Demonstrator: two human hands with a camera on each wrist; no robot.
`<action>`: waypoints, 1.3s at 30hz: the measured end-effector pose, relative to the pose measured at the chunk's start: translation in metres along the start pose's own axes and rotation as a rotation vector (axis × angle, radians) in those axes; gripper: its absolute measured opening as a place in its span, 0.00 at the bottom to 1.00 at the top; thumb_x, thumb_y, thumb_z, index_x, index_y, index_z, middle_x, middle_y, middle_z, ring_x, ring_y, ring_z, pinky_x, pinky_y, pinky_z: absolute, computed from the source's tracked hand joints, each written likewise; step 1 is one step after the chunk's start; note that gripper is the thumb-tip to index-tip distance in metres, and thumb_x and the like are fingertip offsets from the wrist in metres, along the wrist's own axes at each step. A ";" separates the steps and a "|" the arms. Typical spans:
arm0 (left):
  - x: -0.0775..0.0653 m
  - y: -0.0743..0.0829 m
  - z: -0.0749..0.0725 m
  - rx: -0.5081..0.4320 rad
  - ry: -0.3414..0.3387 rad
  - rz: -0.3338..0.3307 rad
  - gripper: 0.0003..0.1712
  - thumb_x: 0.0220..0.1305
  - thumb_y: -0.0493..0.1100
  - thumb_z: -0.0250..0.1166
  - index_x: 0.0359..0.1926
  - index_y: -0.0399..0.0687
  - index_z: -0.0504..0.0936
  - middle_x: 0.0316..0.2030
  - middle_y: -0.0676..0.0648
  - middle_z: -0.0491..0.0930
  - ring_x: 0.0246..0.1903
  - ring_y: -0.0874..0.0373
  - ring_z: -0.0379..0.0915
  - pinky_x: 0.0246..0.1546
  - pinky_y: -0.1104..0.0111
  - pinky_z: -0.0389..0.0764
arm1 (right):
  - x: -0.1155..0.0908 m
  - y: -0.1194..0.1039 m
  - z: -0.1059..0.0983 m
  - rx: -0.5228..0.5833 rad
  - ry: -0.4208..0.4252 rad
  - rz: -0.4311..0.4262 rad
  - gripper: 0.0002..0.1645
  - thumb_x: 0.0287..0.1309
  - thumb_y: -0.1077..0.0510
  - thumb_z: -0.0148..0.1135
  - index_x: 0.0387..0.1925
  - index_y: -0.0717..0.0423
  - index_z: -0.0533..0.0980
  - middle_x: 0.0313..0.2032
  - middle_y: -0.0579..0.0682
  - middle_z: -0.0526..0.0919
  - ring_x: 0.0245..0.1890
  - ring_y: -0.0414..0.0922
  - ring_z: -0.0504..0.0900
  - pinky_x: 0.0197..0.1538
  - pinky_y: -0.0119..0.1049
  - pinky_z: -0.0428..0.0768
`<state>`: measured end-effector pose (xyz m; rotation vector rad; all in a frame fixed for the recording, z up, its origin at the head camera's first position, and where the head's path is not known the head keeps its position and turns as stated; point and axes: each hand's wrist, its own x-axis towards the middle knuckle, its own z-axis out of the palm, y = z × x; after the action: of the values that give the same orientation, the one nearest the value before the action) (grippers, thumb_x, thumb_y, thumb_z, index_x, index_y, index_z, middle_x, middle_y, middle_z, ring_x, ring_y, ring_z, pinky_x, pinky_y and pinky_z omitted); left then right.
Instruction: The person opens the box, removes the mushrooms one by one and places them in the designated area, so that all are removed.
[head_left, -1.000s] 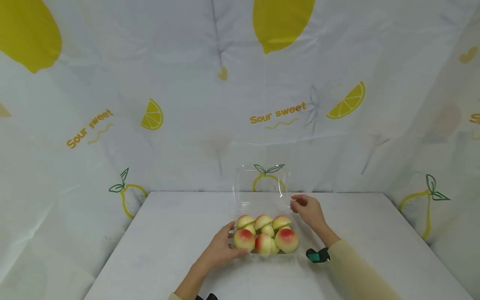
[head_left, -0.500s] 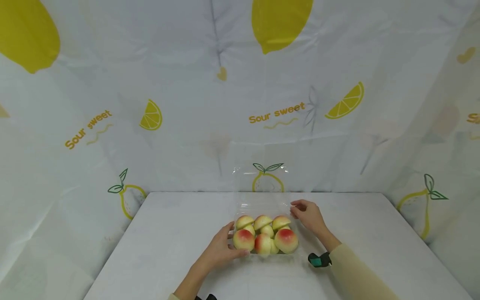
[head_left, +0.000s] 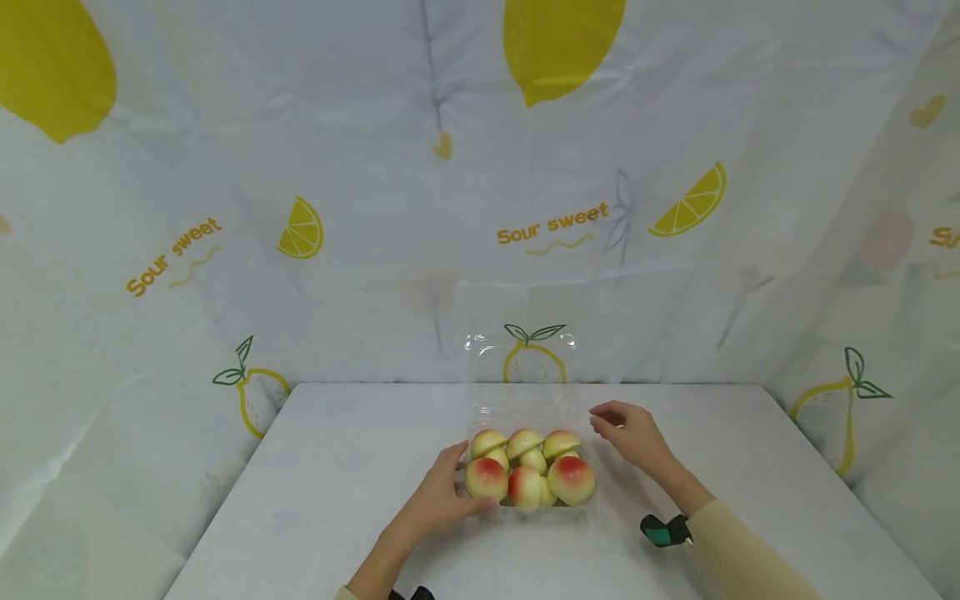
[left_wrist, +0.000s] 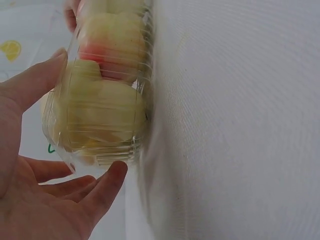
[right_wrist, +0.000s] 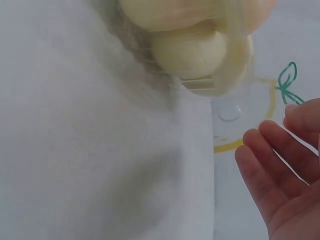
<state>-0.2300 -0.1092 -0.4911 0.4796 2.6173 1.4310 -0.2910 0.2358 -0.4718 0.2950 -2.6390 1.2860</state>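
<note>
A clear plastic clamshell box [head_left: 577,506] sits on the table with its lid [head_left: 522,404] standing up at the back. Several yellow peaches with red blush [head_left: 572,481] fill it in two rows. My left hand [head_left: 437,498] grips the box's left front corner, thumb over the front rim and fingers along the left side. In the left wrist view, the ribbed wall [left_wrist: 102,112] of the box lies between thumb and fingers. My right hand [head_left: 636,435] is off the box's right side, fingers loosely bent, holding nothing. The right wrist view shows its fingers [right_wrist: 270,145] apart from the box.
The white table [head_left: 360,442] extends on both sides of the box. Behind it hangs a white cloth [head_left: 375,317] printed with lemons and lettering. A black strap with a green part [head_left: 663,532] is on the right wrist.
My right hand has come away from the lid's right edge, moving right and slightly down. The lid leans back a little more than before. My left hand keeps its hold on the box.
</note>
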 end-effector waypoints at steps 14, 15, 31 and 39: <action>0.002 -0.006 0.001 -0.014 -0.013 -0.001 0.61 0.54 0.59 0.78 0.77 0.37 0.56 0.73 0.36 0.61 0.66 0.39 0.67 0.58 0.52 0.79 | -0.024 -0.033 -0.012 -0.033 -0.018 -0.137 0.13 0.67 0.55 0.68 0.47 0.60 0.83 0.41 0.49 0.87 0.40 0.46 0.85 0.45 0.32 0.85; 0.002 -0.007 0.001 -0.015 -0.013 0.000 0.61 0.54 0.58 0.78 0.77 0.36 0.56 0.73 0.36 0.60 0.66 0.39 0.67 0.58 0.52 0.79 | -0.026 -0.035 -0.012 -0.028 -0.025 -0.142 0.13 0.66 0.55 0.68 0.47 0.60 0.83 0.42 0.49 0.87 0.41 0.46 0.85 0.45 0.33 0.85; 0.000 -0.006 0.002 -0.078 -0.013 -0.021 0.62 0.52 0.53 0.80 0.77 0.37 0.54 0.73 0.36 0.60 0.66 0.39 0.67 0.56 0.53 0.80 | -0.051 -0.039 -0.001 0.011 -0.143 -0.171 0.21 0.64 0.51 0.71 0.51 0.62 0.81 0.47 0.53 0.86 0.47 0.50 0.84 0.54 0.52 0.83; 0.001 -0.004 0.002 -0.069 -0.014 -0.016 0.61 0.53 0.54 0.80 0.77 0.36 0.54 0.73 0.35 0.60 0.67 0.38 0.67 0.57 0.52 0.80 | -0.059 -0.037 0.003 -0.013 -0.184 -0.177 0.22 0.63 0.47 0.71 0.52 0.56 0.81 0.49 0.47 0.85 0.51 0.54 0.83 0.56 0.53 0.82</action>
<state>-0.2312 -0.1094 -0.4958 0.4583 2.5453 1.5021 -0.2248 0.2167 -0.4603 0.6584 -2.6951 1.2379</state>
